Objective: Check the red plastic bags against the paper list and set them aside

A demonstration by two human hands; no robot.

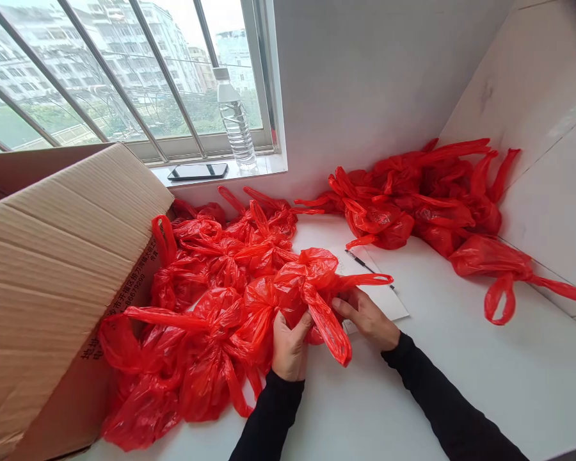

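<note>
My left hand (288, 346) is closed on a knotted red plastic bag (302, 282) at the near edge of a big pile of red bags (206, 301). My right hand (367, 317) grips the same bag from the right, fingers pinched at its underside near a loose handle (331, 330). Both arms wear black sleeves. The bag's other handle (365, 279) sticks out to the right over a sheet of paper (388, 298).
A large cardboard box (52, 275) stands at the left against the pile. A second heap of red bags (427, 198) lies in the far right corner. A pen (360, 261) rests on the paper. A water bottle (235, 121) and a phone (198, 171) sit on the window sill.
</note>
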